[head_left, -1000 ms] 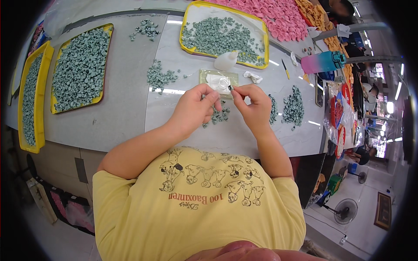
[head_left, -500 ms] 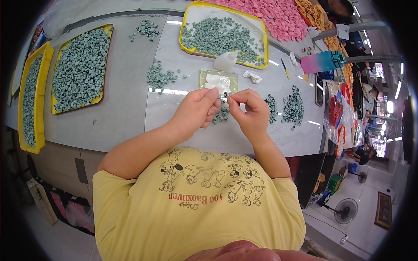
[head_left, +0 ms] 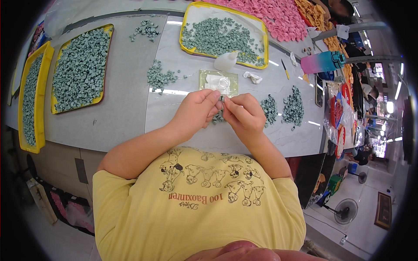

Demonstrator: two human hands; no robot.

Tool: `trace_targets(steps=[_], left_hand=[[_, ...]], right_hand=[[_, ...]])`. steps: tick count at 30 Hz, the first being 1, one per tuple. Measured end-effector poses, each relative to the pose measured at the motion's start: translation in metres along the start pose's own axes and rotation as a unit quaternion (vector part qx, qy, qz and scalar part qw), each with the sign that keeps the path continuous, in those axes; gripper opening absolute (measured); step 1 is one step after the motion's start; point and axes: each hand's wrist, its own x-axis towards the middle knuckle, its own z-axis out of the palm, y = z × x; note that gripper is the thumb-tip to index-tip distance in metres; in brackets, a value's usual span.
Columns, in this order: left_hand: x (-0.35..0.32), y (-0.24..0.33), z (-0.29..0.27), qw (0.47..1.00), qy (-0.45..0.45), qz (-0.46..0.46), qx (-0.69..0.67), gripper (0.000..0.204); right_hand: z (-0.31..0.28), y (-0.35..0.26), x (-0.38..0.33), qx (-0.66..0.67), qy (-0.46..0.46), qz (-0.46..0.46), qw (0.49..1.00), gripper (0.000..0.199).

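Both hands sit a little closer together than half a second ago, and they meet now just below the small square tray, near the centre of the frame.

From the head camera, the left hand (head_left: 198,108) and the right hand (head_left: 244,115) come together with the fingertips touching. Between them is a small grey-green piece (head_left: 222,101), pinched by the fingertips of both hands, so both grips are closed on it. It is too small to tell its exact shape. Just under the hands, a few more grey-green pieces (head_left: 217,117) lie on the grey table (head_left: 126,108).

Directly above the hands is the small square tray (head_left: 218,82), with something white and clear in it. A white crumpled bit (head_left: 253,77) lies to its right, and a white bottle-like thing (head_left: 226,61) to its upper side.

To the right of the hands are two heaps of grey-green pieces (head_left: 283,106); another heap (head_left: 159,78) is to the upper left of them. At the top centre a yellow tray (head_left: 191,45) holds many such pieces. At the left of the frame stand two more yellow trays (head_left: 102,93), also full. Pink pieces (head_left: 278,17) fill the top edge, and a bottle in pink and blue (head_left: 324,62) lies at the upper right.
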Motion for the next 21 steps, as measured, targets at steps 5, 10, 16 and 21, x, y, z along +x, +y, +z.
trace_targets(steps=[5,10,16,21], left_hand=[[-0.001,-0.008,0.002,0.989,0.021,0.095,0.109,0.029],[0.0,-0.009,0.003,0.974,0.015,0.141,0.174,0.027],[-0.003,-0.008,0.009,0.973,0.002,0.168,0.158,0.026],[-0.003,-0.008,0.009,0.946,0.012,0.227,0.233,0.024]], right_hand=[[0.003,0.001,-0.004,0.018,0.04,-0.061,0.997,0.021],[-0.007,0.005,-0.007,0.097,0.034,0.005,0.995,0.02],[-0.019,0.0,-0.004,0.147,-0.01,0.141,0.979,0.023],[-0.016,0.001,-0.004,0.098,-0.011,0.141,0.985,0.025]])
